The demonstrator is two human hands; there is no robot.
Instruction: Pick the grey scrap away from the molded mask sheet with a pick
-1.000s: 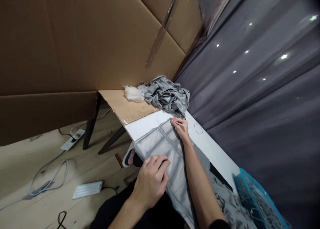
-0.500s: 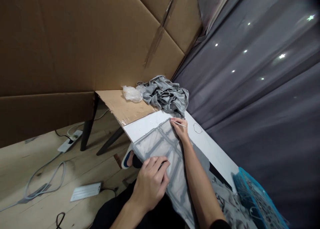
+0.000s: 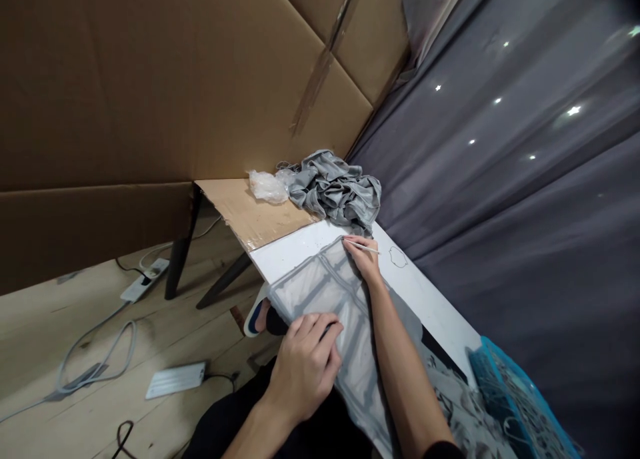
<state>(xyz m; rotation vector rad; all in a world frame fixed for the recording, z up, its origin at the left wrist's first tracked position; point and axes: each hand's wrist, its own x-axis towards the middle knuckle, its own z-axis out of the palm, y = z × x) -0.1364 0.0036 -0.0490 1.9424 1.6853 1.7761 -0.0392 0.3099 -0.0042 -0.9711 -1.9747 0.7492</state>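
A grey fabric piece with pale panels and darker grey bands (image 3: pixel 313 285) lies over the white table (image 3: pixel 285 249) and hangs down toward my lap. Near its far corner, my right hand (image 3: pixel 364 255) pinches a thin white stick like a pen (image 3: pixel 369 249), its tip at the fabric edge. Closer to me, my left hand (image 3: pixel 307 359) is curled over the fabric, a small dark thing showing between thumb and fingers that is too small to name.
Crumpled grey cloth (image 3: pixel 340 189) and a clear plastic bag (image 3: pixel 269 187) lie at the table's far end, against large cardboard (image 3: pixel 125 79). A blue basket (image 3: pixel 520 399) stands at the right, beside the grey curtain (image 3: pixel 500 212). Power strips (image 3: pixel 175 380) and cables lie on the floor.
The whole view has shifted slightly, with things sitting a little further right. Both hands keep nearly the same places on the fabric.
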